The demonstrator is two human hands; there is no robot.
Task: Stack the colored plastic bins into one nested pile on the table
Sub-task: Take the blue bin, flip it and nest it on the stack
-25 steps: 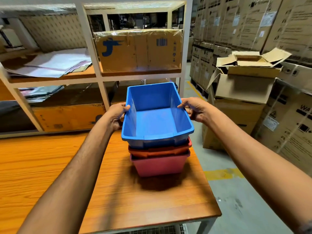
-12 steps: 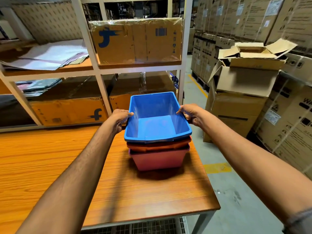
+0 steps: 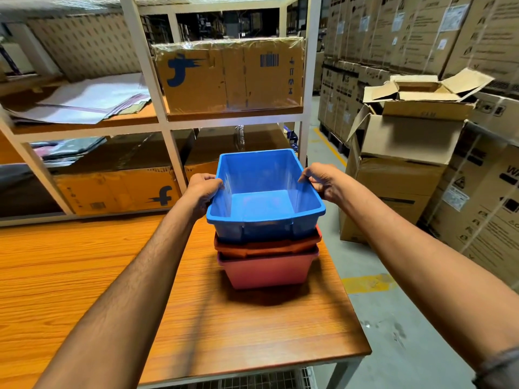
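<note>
A blue plastic bin (image 3: 264, 206) sits on top of a nested pile near the right end of the wooden table (image 3: 84, 276). Under it shows the rim of an orange bin (image 3: 266, 247), and below that a pink-red bin (image 3: 269, 270) stands on the table. My left hand (image 3: 202, 192) grips the blue bin's left rim. On the opposite rim, my right hand (image 3: 323, 179) grips with curled fingers. The blue bin's front still shows much of its wall above the orange rim.
A white metal shelf rack (image 3: 165, 127) with cardboard boxes (image 3: 230, 77) and papers stands just behind the table. Open and stacked cartons (image 3: 404, 153) fill the floor to the right. The table's right edge lies close beside the pile.
The blue bin sank lower into the orange bin half a second ago, then rose a little, showing more of its front wall. Both hands have kept their hold on its rims.
</note>
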